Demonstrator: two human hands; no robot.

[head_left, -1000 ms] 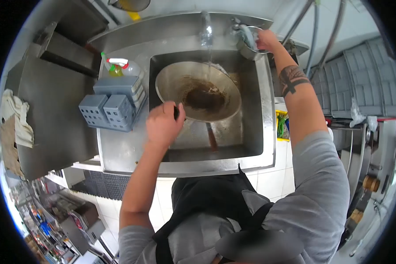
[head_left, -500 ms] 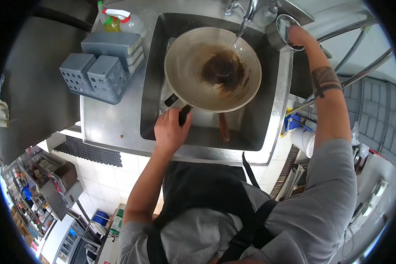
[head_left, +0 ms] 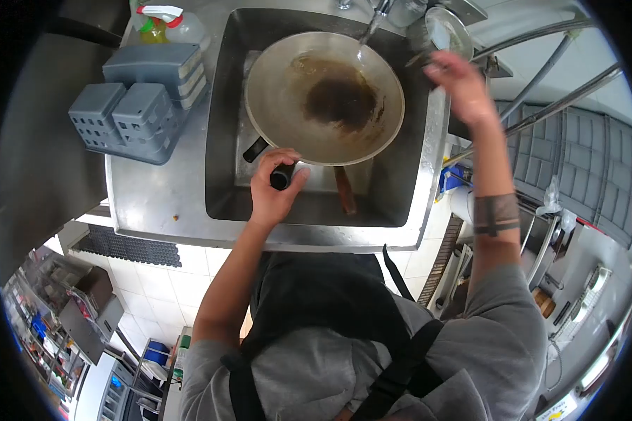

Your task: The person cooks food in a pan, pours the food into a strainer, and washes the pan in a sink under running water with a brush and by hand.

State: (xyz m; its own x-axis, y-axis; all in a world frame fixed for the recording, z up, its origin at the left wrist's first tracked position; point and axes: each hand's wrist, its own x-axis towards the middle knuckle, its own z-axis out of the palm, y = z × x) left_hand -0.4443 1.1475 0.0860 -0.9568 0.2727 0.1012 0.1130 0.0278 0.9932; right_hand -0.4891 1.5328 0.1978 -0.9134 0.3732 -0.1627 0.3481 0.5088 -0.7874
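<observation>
A large wok (head_left: 274, 91) with a dark brown burnt patch rests in the sink (head_left: 218, 168). My left hand (head_left: 272, 196) is closed around its black handle (head_left: 282, 177) at the near rim. Water runs from the faucet (head_left: 373, 28) into the wok. My right hand (head_left: 462, 84) is blurred, right of the wok and just in front of the metal pot (head_left: 460, 31). A small dark thing (head_left: 418, 60) shows at its fingers, too smeared to name. Beneath the wok, a brown handle (head_left: 345, 193) sticks out, with another black handle (head_left: 255, 149) at left.
Grey plastic holders (head_left: 137, 112) stand on the counter left of the sink, with spray bottles (head_left: 179, 28) behind them. Metal rails (head_left: 541, 109) and a grey wire rack (head_left: 572, 144) are at the right. A dark perforated mat (head_left: 130, 247) lies on the tiled floor.
My right hand has come out of the metal pot and moved left and nearer, with a small dark thing at its fingers. My left hand keeps hold of the wok handle.
</observation>
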